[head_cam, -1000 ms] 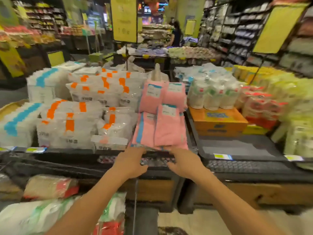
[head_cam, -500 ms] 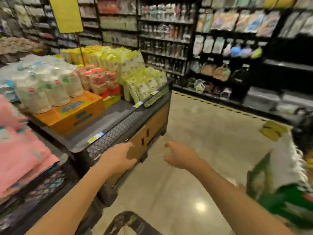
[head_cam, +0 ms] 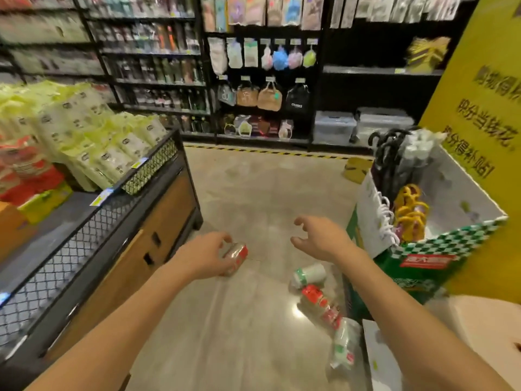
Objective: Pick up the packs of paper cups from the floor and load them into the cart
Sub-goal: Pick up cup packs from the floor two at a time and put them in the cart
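Note:
Several plastic-wrapped packs of paper cups lie on the shiny floor. A red-labelled pack shows just past the fingertips of my left hand, whose fingers are loosely curled and overlap it in view; I see no grip. My right hand hovers open with fingers spread and holds nothing. Below it lie a green-labelled pack, a red-labelled pack and another green-labelled pack, in a row beside the bin. The cart is out of view.
A display table with a black mesh rim and stacked goods stands on the left. A green checkered cardboard bin with umbrellas is on the right, a yellow sign behind it. Dark shelves line the back.
My view has swung right and down from the display table to the floor aisle. Both empty hands left the pink packs and now reach out over the cup packs on the floor.

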Motion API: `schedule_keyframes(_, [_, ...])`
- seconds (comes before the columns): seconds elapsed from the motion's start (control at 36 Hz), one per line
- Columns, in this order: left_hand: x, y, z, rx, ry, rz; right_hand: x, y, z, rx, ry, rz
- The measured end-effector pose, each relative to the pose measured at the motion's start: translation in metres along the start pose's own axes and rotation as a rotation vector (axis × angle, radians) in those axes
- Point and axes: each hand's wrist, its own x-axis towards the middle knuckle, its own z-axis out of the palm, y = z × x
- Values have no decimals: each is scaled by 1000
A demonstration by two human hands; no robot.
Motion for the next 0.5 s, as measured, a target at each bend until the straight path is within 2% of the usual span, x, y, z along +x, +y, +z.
schedule_keyframes(0.19, [94, 66, 24, -12, -93, 60, 42, 89, -6, 37, -47, 92])
schedule_keyframes(0.5, [235, 137, 103, 61, -336, 225, 79, 215, 56, 225, -156, 464])
